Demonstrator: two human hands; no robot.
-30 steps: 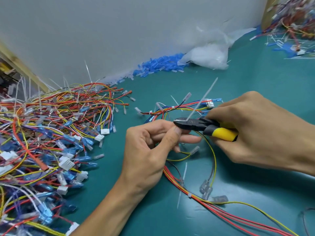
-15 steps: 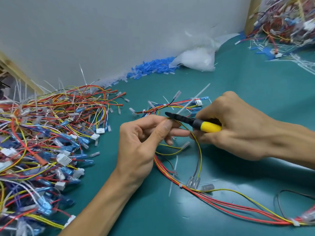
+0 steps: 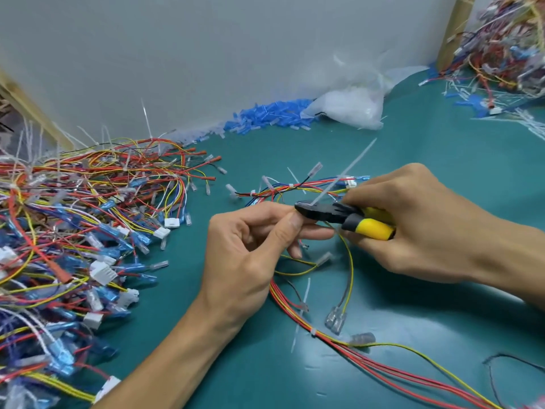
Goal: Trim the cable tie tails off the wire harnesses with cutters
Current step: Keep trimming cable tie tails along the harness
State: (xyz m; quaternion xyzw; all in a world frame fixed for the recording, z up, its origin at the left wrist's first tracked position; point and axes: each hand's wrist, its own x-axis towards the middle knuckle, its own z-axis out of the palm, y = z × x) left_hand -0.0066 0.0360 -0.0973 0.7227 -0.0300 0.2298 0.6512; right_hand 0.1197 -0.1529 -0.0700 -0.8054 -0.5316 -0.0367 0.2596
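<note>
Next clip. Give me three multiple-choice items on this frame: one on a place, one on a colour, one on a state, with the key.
1. Where does the heap of blue sleeves lie?
A. against the wall
B. at the table's near edge
C. in a box

2. What colour are the handles of the cutters?
A. red
B. yellow
C. green

3. What is the right hand doing?
A. lying flat and open
B. holding a bag
C. gripping the cutters

Key: 1 A, the sleeves run along the foot of the wall. 2 B, yellow shows beside the fingers. 3 C, its fingers curl round the handles.
</note>
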